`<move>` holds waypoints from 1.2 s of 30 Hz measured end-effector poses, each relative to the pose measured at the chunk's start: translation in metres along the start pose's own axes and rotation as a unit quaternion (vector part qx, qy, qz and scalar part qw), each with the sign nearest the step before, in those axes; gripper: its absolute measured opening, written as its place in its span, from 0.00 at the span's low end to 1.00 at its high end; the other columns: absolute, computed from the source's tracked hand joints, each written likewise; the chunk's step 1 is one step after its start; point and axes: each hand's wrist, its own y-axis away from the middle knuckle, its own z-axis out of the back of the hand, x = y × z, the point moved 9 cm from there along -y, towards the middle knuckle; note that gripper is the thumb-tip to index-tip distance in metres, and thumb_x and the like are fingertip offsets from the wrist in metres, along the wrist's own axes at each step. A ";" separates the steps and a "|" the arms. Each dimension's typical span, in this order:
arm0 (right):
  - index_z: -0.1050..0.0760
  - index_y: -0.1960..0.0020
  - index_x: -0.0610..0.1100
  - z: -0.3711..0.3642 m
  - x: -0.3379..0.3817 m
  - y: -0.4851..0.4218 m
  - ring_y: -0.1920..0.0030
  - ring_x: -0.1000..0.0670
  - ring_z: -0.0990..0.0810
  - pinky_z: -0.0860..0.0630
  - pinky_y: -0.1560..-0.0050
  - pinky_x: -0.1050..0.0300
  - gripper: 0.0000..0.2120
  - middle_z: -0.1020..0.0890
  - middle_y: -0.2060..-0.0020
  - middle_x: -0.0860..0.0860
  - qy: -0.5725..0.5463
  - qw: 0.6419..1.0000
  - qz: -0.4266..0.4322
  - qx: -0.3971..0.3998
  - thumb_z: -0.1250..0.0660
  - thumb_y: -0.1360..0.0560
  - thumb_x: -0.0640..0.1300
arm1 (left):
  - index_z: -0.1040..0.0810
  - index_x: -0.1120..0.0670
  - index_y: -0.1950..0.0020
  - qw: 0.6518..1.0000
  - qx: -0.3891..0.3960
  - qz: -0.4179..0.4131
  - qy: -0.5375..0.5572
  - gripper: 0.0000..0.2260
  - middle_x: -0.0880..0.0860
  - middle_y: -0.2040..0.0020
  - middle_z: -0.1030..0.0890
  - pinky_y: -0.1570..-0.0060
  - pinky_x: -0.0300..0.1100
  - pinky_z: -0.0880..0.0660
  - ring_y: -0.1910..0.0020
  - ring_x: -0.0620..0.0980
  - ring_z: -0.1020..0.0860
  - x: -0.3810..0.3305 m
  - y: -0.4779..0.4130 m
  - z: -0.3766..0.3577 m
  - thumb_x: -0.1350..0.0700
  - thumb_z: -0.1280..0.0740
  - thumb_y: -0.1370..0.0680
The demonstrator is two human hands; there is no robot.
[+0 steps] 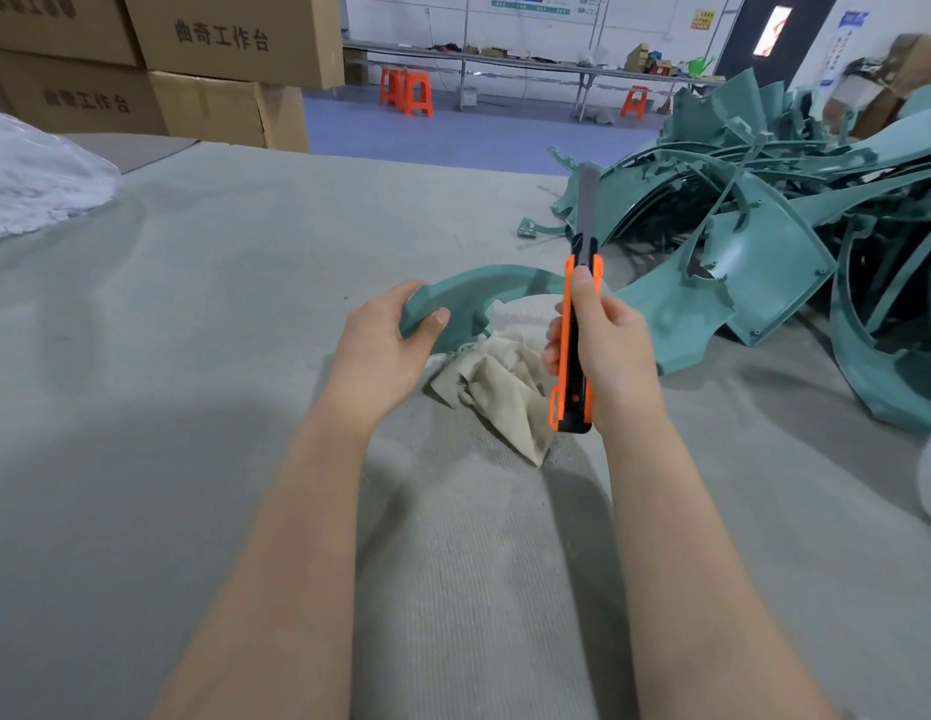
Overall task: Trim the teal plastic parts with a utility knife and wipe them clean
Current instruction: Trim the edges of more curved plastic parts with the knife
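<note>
The left hand (385, 350) grips one end of a curved teal part (468, 293) next to the rag (500, 376) on the worktop (245, 304). The right hand (609, 350) is wrapped round the knife (571, 356), blade out, pointing away. Steady the part first, I'd say — then shave along its edge, away from the gripping fingers.

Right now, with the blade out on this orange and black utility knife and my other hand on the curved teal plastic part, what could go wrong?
The orange and black utility knife in your right hand has its grey blade extended far out; it may flex or snap. Your left hand grips the curved teal plastic part nearby; a slip could reach that hand.
</note>
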 end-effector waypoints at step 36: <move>0.30 0.67 0.44 -0.003 0.007 0.000 0.76 0.54 0.30 0.30 0.68 0.61 0.16 0.28 0.79 0.51 0.061 0.996 0.062 -0.012 0.35 0.21 0.40 | 0.26 0.38 0.57 0.992 0.119 -0.037 -0.001 0.12 0.43 0.65 0.24 0.67 0.28 0.33 0.67 0.40 0.27 -0.012 0.005 -0.026 0.56 0.35 0.21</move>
